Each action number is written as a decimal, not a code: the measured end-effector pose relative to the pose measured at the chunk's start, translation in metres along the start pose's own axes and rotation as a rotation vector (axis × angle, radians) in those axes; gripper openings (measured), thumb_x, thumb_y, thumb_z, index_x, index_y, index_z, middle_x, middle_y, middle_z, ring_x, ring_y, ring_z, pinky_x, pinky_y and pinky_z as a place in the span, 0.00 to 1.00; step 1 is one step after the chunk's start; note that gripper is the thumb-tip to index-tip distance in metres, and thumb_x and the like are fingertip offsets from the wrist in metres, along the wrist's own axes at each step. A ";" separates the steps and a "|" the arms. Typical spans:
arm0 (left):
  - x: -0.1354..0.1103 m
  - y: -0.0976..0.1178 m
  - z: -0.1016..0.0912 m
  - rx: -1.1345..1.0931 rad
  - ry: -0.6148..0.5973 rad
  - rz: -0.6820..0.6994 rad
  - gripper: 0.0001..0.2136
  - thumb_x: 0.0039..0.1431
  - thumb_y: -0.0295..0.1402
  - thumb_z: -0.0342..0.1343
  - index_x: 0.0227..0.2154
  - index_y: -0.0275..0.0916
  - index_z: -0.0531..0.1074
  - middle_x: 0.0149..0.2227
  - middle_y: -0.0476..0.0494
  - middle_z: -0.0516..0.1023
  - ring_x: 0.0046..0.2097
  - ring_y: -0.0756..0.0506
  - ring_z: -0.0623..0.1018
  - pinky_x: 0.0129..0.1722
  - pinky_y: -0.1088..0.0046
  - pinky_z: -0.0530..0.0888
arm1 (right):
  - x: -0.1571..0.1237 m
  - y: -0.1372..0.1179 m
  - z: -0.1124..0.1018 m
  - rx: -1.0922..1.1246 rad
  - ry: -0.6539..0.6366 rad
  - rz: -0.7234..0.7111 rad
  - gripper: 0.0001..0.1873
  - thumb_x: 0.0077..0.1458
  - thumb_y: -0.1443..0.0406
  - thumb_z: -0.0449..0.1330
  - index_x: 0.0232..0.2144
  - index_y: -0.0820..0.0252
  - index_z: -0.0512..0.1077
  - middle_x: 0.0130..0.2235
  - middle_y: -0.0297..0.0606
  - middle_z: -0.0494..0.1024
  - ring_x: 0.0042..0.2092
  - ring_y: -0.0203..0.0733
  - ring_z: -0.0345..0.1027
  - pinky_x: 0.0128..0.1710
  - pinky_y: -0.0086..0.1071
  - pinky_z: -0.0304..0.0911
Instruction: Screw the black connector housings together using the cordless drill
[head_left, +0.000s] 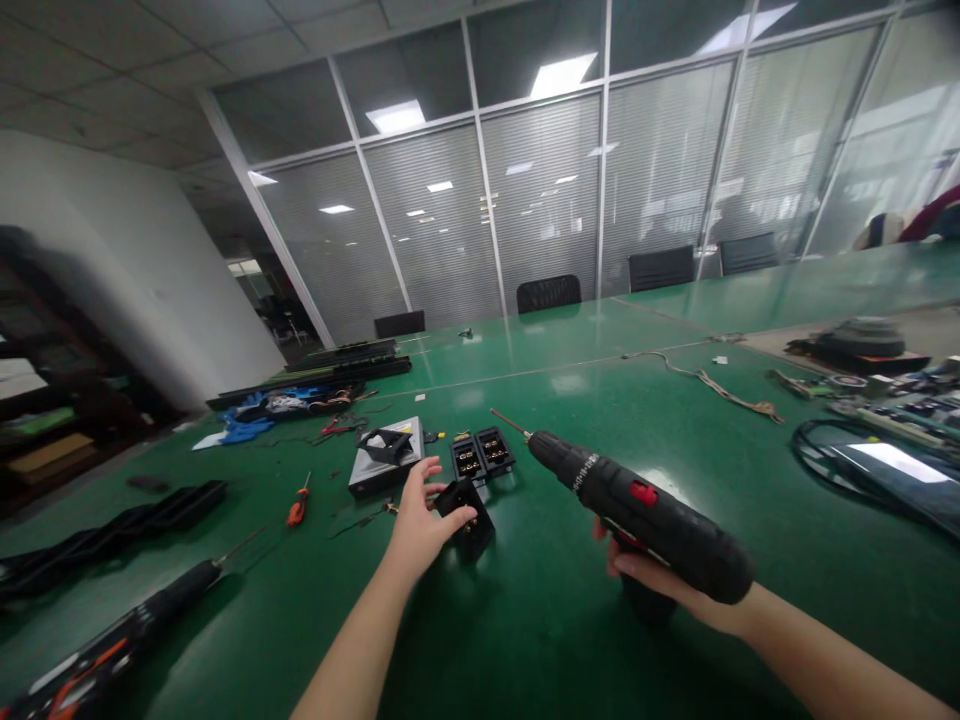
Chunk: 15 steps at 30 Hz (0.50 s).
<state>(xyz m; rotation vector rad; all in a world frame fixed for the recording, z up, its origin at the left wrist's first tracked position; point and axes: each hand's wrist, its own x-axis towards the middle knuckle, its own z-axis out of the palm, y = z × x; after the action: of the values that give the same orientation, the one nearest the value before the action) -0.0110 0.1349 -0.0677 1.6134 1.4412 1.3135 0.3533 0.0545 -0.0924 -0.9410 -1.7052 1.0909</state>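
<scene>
My right hand [660, 585] is wrapped round the handle of a black cordless drill [637, 510] with a red switch. Its long thin bit points up and to the left, over the table. My left hand [424, 520] grips a small black plastic part [472, 535] between thumb and fingers, with the thumb lying across its face. Just beyond that part lie two joined black pieces [480, 455] with brass-coloured contacts. Behind my left hand a grey box [386, 470] carries a black bracket-like piece [384, 446] on top.
On the green table [555, 640], a second drill [127, 640] and an orange screwdriver [298, 503] lie left. Black strips [112, 525] and blue gloves [247, 425] sit beyond. At right are a cable [705, 380], circuit boards [907, 410] and a dark flat device [900, 480].
</scene>
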 end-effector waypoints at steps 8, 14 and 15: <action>-0.004 -0.036 0.020 -0.698 -0.076 -0.320 0.38 0.49 0.57 0.73 0.56 0.35 0.75 0.50 0.29 0.85 0.51 0.31 0.83 0.52 0.55 0.79 | 0.005 -0.007 0.001 0.045 -0.104 -0.037 0.30 0.67 0.52 0.63 0.67 0.52 0.68 0.42 0.41 0.83 0.44 0.48 0.80 0.47 0.43 0.76; -0.002 -0.029 0.021 -0.719 -0.017 -0.406 0.30 0.57 0.58 0.67 0.50 0.37 0.77 0.45 0.32 0.86 0.42 0.35 0.86 0.42 0.54 0.83 | 0.016 -0.017 0.007 0.032 -0.077 0.004 0.29 0.65 0.54 0.64 0.65 0.55 0.71 0.38 0.40 0.83 0.40 0.48 0.81 0.46 0.44 0.77; -0.003 -0.029 0.021 -0.718 -0.007 -0.402 0.30 0.57 0.58 0.67 0.50 0.37 0.77 0.44 0.32 0.86 0.40 0.35 0.86 0.41 0.55 0.83 | 0.019 -0.020 0.009 0.029 -0.086 0.014 0.29 0.63 0.54 0.65 0.64 0.56 0.72 0.38 0.39 0.82 0.38 0.48 0.80 0.45 0.44 0.78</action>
<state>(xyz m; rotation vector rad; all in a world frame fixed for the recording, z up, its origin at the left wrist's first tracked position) -0.0013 0.1421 -0.1017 0.8112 1.0320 1.3577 0.3357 0.0630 -0.0709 -0.9006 -1.7497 1.1773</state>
